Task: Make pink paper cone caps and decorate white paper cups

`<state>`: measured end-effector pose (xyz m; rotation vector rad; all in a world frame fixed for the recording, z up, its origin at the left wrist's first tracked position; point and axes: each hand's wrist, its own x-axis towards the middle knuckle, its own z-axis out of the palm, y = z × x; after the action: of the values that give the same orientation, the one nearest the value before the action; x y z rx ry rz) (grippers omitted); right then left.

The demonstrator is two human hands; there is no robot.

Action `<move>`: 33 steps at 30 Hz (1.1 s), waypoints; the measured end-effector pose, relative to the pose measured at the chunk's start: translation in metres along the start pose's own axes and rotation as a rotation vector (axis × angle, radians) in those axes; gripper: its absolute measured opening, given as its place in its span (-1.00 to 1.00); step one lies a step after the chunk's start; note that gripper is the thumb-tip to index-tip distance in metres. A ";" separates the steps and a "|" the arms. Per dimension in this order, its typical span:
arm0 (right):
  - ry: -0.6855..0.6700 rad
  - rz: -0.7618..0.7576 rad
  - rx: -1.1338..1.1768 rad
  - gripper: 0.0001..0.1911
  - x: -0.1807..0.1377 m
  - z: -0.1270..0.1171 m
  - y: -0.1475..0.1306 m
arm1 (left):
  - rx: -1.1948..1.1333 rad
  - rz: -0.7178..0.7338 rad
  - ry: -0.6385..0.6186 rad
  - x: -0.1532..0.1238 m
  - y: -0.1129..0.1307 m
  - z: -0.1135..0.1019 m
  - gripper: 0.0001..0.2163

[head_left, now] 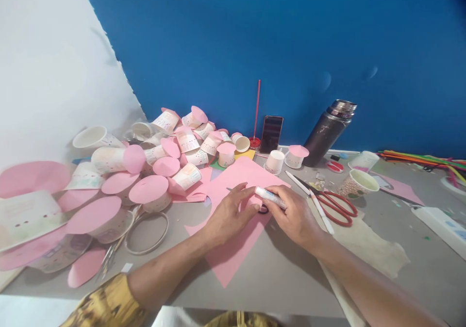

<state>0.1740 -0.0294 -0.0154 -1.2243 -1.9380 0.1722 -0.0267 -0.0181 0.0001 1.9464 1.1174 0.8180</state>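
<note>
My right hand (294, 213) is closed around a white tube that looks like a glue stick (271, 197), its white end pointing left. Close to that end is my left hand (231, 214), thumb and forefinger apart, the forefinger at or almost at the tube. Both hands are over a cut sheet of pink paper (233, 264) on the grey table. A dark loop, like a scissor handle (263, 209), shows beneath the hands; the rest of that tool is mostly hidden.
Many paper cups with pink paper discs (149, 189) crowd the left side, beside a ring (147, 233). To the right lie red-handled scissors (338, 208), a white pen (322, 215) and a patterned cup (358, 184). A phone (271, 134) and dark flask (327, 135) stand behind.
</note>
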 end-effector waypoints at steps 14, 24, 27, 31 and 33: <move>0.109 -0.207 -0.139 -0.87 -0.002 -0.001 -0.004 | -0.255 0.002 -0.039 0.002 -0.007 -0.005 -0.51; 0.167 -0.248 -0.292 -0.89 -0.001 0.000 -0.004 | -0.559 -0.069 -0.125 0.004 -0.006 -0.005 -0.50; 0.189 -0.214 -0.268 -0.89 -0.001 0.000 -0.004 | -0.679 -0.058 -0.182 0.006 -0.004 -0.005 -0.49; 0.183 -0.131 -0.246 -0.85 -0.001 0.001 -0.003 | -0.741 -0.055 -0.187 0.008 -0.001 -0.005 -0.43; 0.168 -0.094 -0.244 -0.84 -0.001 0.001 -0.003 | -0.710 -0.061 -0.192 0.009 0.001 -0.004 -0.36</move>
<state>0.1719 -0.0313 -0.0153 -1.2558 -1.9031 -0.2155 -0.0262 -0.0089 0.0044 1.3511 0.6427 0.8295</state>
